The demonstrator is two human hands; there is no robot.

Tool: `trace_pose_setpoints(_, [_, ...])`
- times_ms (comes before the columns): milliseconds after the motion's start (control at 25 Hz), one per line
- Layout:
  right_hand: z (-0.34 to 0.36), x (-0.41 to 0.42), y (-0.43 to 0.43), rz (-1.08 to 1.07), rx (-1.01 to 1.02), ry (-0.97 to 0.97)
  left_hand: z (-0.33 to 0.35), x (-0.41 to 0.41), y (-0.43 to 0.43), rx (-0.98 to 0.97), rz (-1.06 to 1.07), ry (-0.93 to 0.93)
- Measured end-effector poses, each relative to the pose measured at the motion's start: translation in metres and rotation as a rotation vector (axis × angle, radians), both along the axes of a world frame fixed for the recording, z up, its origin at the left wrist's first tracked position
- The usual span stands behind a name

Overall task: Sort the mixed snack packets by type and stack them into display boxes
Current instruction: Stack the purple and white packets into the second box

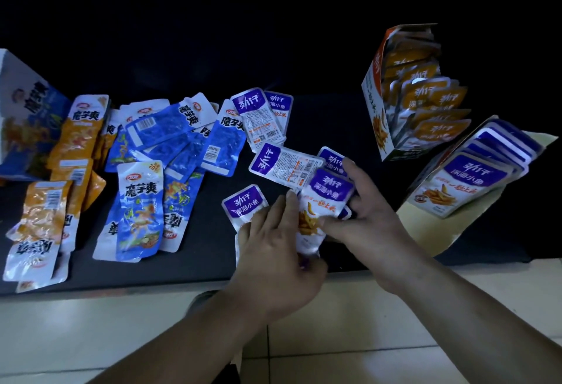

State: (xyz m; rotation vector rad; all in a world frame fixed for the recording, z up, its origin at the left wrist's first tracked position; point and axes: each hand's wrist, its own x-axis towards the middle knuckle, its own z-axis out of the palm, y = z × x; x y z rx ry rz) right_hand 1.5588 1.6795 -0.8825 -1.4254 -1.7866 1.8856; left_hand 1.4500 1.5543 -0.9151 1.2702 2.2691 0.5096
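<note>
Both hands meet over a small stack of purple fish packets [324,201] near the dark mat's front edge. My left hand [279,250] grips the stack's lower end, and my right hand [365,216] holds its right side, fingers curled round it. More purple packets lie loose: one [240,206] under my left fingers, one [281,163] face down, and two [263,114] farther back. A display box of purple packets [474,177] stands at the right, with a display box of orange packets [416,101] behind it.
Blue konjac packets [170,152] and orange konjac packets [67,152] are heaped on the left of the dark mat [328,116]. A blue-and-white box [21,110] stands at the far left. Pale floor tiles [349,338] run along the near side.
</note>
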Motion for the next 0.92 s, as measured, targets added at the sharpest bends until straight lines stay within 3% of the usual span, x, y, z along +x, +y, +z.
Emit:
trace_pose_setpoints(240, [-0.005,-0.001,0.000,-0.029,-0.016,-0.010,-0.020,-0.018,-0.030,0.280,-0.132,-0.012])
trace_pose_setpoints(400, [-0.009,-0.001,-0.003,-0.037,0.004,0.016,-0.006,-0.026,-0.046,0.214,0.022,0.210])
trace_pose_setpoints(560, [-0.010,-0.002,-0.007,-0.015,-0.011,0.016,0.000,-0.025,-0.038,0.071,0.099,0.062])
trace_pose_setpoints(920, [-0.001,0.006,-0.012,0.042,0.047,-0.051,-0.003,-0.019,-0.018,0.148,0.078,-0.073])
